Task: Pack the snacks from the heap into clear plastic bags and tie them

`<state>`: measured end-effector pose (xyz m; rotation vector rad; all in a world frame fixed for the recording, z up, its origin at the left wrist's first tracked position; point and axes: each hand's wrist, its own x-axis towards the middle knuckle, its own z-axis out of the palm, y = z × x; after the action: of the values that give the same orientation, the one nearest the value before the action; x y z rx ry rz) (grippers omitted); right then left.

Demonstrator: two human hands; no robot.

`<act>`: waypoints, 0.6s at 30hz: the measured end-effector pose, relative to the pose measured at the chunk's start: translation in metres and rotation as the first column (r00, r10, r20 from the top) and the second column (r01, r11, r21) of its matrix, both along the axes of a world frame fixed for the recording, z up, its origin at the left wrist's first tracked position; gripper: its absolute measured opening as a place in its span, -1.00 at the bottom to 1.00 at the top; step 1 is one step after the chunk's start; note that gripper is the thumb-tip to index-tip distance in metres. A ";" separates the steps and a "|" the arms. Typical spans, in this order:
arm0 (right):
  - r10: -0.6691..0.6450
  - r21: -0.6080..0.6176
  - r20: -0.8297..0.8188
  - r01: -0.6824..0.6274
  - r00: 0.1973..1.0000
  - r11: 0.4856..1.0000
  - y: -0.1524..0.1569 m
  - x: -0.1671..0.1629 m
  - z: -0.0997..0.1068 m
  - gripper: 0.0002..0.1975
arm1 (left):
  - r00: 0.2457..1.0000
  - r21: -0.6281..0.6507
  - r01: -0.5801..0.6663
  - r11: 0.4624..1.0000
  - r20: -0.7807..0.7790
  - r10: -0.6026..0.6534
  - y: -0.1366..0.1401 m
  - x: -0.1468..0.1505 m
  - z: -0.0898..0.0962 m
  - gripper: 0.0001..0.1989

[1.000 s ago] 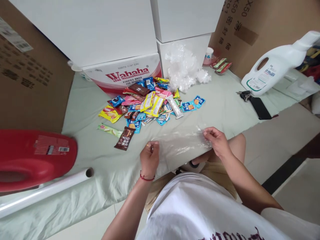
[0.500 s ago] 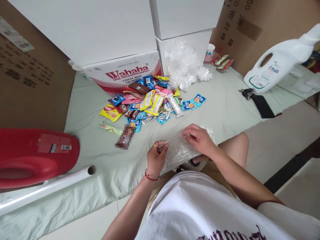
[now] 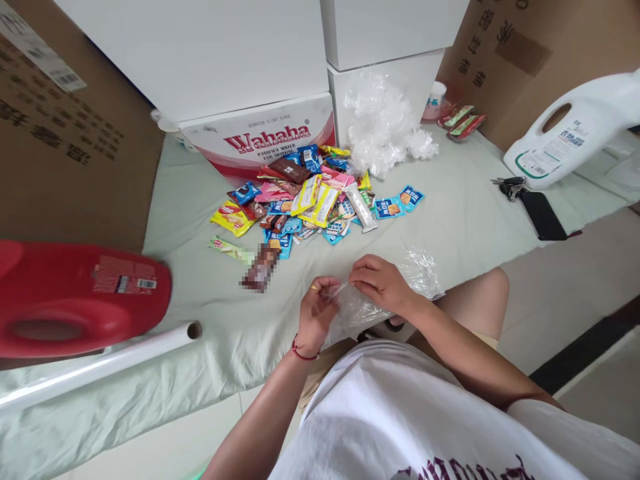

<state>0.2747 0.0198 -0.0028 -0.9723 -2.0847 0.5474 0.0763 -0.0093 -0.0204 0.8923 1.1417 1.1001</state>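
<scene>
At pale-green cloth's [image 3: 450,223] near edge: clear crinkled plastic film [image 3: 367,311], left end pinched by left hand [image 3: 317,310] and right hand [image 3: 381,283], close together; fingertip grip likely suits thin material. Multicoloured wrapped-snack pile [image 3: 306,200] beyond.

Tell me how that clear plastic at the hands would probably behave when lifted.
The clear plastic would probably be floppy, given its crumpled folds. It's likely light, since it looks thin and see-through. Its glossy sheen suggests it might feel slippery.

Likely home: keys [image 3: 513,189], detergent bottle [image 3: 555,150]
</scene>
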 end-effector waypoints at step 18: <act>-0.032 0.193 0.177 -0.003 0.984 0.981 -0.050 0.017 -0.020 -0.78 | 0.906 -0.041 -0.102 0.994 -0.417 0.076 0.060 -0.005 -0.005 -0.75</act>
<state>0.2917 -0.0297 -0.0227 -0.9518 -2.2405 0.2511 0.0716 0.0504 -0.0254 1.0656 1.5729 0.9649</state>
